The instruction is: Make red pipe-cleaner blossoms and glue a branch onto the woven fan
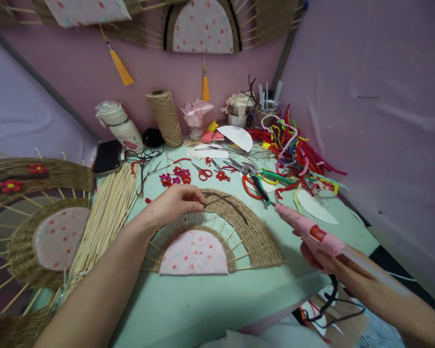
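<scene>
My left hand [179, 202] pinches the end of a thin dark twig [236, 211] that forks to the right. Beneath it lies a half-round woven fan [264, 241] with a twine outer band, bare wooden spokes and a pink dotted cloth centre [194, 253]. The twig rests on or just above the outer band; I cannot tell which. My right hand [316, 255] grips a pink hot glue gun [300, 223], its nozzle pointing up and left, to the right of the fan and apart from it. A dark cord hangs below that hand.
Behind the fan lie red and magenta flowers [181, 175], small red scissors [205, 174] and green-handled pliers [261, 188]. Pipe cleaners [293, 145] pile up at right. Wooden sticks [103, 212], a phone [108, 157], a white bottle [120, 126] and a twine spool [166, 118] stand or lie left.
</scene>
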Tool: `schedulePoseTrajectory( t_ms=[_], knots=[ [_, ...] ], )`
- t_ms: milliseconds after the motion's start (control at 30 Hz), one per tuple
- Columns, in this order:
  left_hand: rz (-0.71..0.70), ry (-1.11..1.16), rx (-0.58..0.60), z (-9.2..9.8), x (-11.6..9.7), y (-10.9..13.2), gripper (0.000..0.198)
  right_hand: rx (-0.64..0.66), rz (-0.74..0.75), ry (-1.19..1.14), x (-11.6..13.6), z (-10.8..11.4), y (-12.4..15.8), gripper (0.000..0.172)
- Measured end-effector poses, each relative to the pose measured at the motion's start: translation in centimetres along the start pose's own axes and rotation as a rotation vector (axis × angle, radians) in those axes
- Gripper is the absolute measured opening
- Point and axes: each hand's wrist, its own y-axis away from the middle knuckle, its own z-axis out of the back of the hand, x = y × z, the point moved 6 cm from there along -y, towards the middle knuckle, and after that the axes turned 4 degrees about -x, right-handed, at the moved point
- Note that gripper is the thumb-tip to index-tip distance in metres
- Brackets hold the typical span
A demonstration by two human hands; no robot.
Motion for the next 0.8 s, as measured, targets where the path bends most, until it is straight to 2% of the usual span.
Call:
schedulePoseTrajectory(
  t_ms=[33, 100, 233, 400, 667, 800],
  knots=[
    [0.027, 0.064, 0.017, -0.3, 0.2, -0.1, 0.013, 0.163, 0.035, -0.064, 0.7, -1.6, -0.2, 0.055],
    [0.069, 0.164, 0.035, -0.8, 0.6, -0.3, 0.014, 0.243, 0.075, -0.145, 1.8, -3.4, -0.7, 0.054],
    [0.16, 0.323, 0.051, -1.3, 1.3, -0.5, 0.016, 0.137, 0.068, -0.156, 2.4, -5.4, -1.7, 0.045],
    [0.233, 0.438, 0.046, -1.3, 2.1, -0.8, 0.022, -0.024, 0.081, -0.082, 2.5, -6.5, -2.1, 0.042],
    [0.205, 0.488, 0.083, -2.0, 2.0, -0.9, 0.026, -0.132, 0.149, 0.004, 2.6, -7.9, -2.2, 0.027],
    [0.186, 0.498, 0.115, -2.3, 1.8, -0.8, 0.024, -0.17, 0.157, 0.04, 2.4, -8.0, -2.3, 0.025]
  ],
)
